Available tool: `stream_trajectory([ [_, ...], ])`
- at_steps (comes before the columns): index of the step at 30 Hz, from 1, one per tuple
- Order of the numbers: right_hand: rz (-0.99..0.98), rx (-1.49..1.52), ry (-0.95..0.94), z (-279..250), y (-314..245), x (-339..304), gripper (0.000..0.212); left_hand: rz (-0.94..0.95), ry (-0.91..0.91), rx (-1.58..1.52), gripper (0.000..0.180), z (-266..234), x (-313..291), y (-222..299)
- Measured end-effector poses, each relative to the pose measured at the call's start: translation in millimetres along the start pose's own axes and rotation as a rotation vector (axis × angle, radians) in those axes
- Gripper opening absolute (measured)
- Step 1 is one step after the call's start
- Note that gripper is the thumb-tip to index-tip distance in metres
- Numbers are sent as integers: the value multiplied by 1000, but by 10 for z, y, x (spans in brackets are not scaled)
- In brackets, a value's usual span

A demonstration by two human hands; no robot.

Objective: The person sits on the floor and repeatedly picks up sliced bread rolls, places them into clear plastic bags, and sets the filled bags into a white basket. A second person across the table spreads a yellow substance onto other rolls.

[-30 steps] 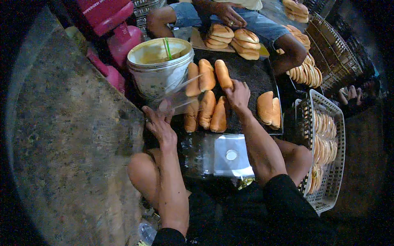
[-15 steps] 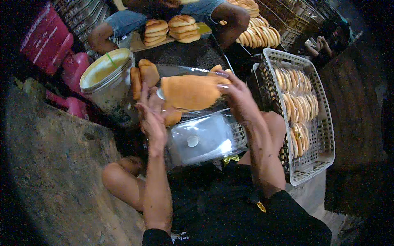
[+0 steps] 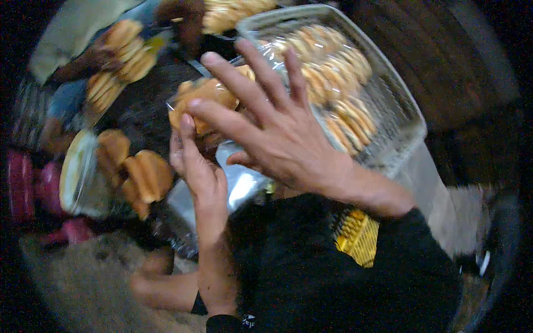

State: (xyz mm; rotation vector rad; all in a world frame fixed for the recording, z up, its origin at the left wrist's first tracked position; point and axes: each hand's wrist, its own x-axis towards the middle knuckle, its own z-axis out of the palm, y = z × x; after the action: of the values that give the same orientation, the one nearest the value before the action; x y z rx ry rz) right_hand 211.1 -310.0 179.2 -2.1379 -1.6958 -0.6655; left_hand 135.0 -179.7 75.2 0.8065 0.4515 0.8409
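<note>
Bread in a clear plastic bag (image 3: 215,95) is held up in front of me. My left hand (image 3: 201,169) has its fingers closed around the near left side of the bag. Over the bag's right side, my right hand (image 3: 280,130) is open with its fingers spread; whether it touches the plastic I cannot tell. Beneath my hands lies a stack of shiny clear plastic bags (image 3: 244,180), partly hidden. Several loose bread rolls (image 3: 149,177) sit to the left of my left hand.
A grey plastic crate (image 3: 410,108) on the right holds rows of bagged bread (image 3: 330,77). At left stand a bucket (image 3: 83,183) and a pink plastic item (image 3: 19,186). Across from me, another person's hand (image 3: 100,60) is at stacked buns (image 3: 133,55).
My view has swung toward the right, so the crate appears nearer the middle. The bagged bread has stayed in my left hand; my right hand has let go and spread its fingers.
</note>
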Motion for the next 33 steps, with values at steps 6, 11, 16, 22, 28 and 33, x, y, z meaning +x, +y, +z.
stream_trajectory([
  [6,630,86,-327,-463,1040,-851,52,-108,-238,249,87,646,-427,-144],
  [11,971,-310,-177,-403,2140,-2180,49,-120,-516,1974,54,-470,-28,-249],
  [16,927,-96,-381,79,2651,-2357,62,-314,-722,2124,57,-909,99,-473],
  [22,407,550,-347,465,1116,-470,69,-207,-779,1642,44,-1007,-19,-261],
  [28,322,959,-100,1342,-448,-41,13,-44,-49,1349,46,-1089,-158,26],
  [33,824,1684,-113,1259,-438,13,21,-209,158,52,61,-1349,164,170],
])
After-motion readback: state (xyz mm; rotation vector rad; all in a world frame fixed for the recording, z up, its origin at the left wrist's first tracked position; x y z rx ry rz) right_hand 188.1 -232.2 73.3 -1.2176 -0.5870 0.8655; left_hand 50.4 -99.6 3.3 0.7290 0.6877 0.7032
